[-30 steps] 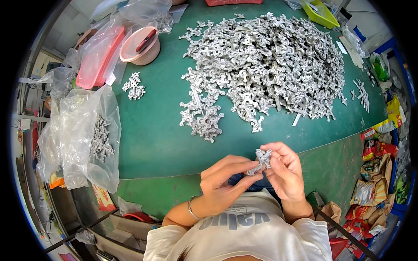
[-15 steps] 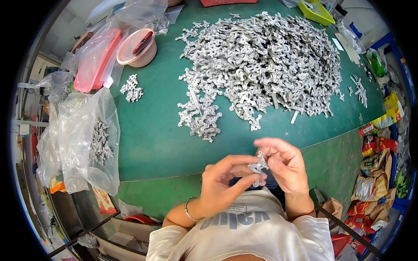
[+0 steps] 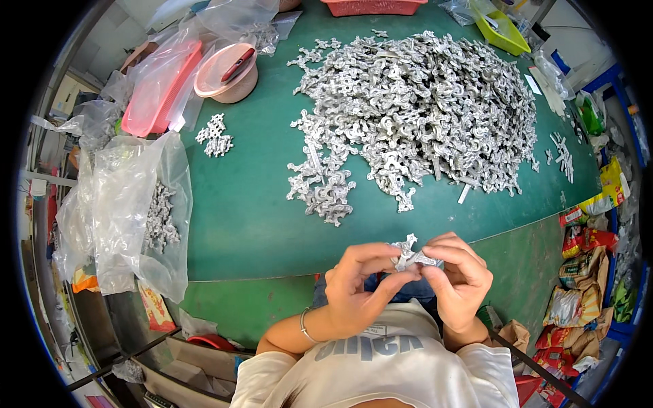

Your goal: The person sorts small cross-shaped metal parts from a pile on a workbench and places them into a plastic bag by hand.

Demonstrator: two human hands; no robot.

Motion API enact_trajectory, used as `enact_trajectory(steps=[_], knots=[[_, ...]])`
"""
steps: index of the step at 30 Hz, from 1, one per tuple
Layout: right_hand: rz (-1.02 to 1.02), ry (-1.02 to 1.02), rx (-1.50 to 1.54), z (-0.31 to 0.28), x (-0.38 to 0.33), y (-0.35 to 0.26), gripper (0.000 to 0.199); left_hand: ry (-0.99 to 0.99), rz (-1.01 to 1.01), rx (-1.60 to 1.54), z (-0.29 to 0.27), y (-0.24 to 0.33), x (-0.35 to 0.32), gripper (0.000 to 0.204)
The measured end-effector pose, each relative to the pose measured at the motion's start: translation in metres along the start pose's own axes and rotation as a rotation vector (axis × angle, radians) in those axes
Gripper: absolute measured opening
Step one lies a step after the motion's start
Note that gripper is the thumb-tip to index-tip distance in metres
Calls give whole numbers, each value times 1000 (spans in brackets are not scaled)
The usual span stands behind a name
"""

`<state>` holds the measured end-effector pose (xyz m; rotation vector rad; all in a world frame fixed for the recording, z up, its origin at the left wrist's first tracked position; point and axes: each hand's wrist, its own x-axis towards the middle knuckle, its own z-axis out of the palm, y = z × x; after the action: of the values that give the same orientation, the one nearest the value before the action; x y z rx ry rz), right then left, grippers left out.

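Observation:
Just off the near edge of the green table (image 3: 258, 238), my left hand (image 3: 357, 285) pinches a small silvery metal casting (image 3: 408, 254) with several short arms. My right hand (image 3: 457, 279) closes thumb and fingers on the right end of the same casting, so both hands grip it. A bracelet circles my left wrist. Beyond my hands a large heap of similar metal castings (image 3: 422, 109) covers the far middle of the table. A smaller cluster of castings (image 3: 326, 200) spreads from its left front, and a little group (image 3: 215, 136) lies apart further left.
At the left, a clear plastic bag (image 3: 122, 211) holds more castings. A pink bowl (image 3: 235, 85) with a red-handled tool and a pink basket (image 3: 160, 95) stand behind it. Thin metal strips (image 3: 563, 158) lie at the right; a yellow-green basket (image 3: 502, 32) sits far right. Packages fill the right side.
My right hand, fingers raised before, has now closed on the casting's right end. The casting has turned between my fingers. The whole view has shifted slightly.

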<state>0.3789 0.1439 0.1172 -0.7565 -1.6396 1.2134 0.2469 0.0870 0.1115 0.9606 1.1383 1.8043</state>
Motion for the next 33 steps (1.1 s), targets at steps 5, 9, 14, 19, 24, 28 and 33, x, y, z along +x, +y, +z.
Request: enact_trajectory(steps=[5,9,14,19,24,28,33], knots=[[92,12,124,-1,-1,-4,21,-141,-161,-187,-10,2,9,31],[51,-16,175,-4,-1,0,21,-278,-267,-85,-20,10,13,28],[27,-13,137,-3,0,-3,21,-200,-279,-237,-16,9,11,20],[-5,-7,84,-3,0,-3,22,-199,-318,-249,-17,9,11,17],[-24,1,22,-3,0,-6,22,-186,-321,-242,-15,10,11,15],[-49,16,36,-1,0,-5,22,-189,-324,-263,-16,9,11,15],[-116,5,14,-1,0,-5,25,-259,-341,-368,-21,3,10,19]])
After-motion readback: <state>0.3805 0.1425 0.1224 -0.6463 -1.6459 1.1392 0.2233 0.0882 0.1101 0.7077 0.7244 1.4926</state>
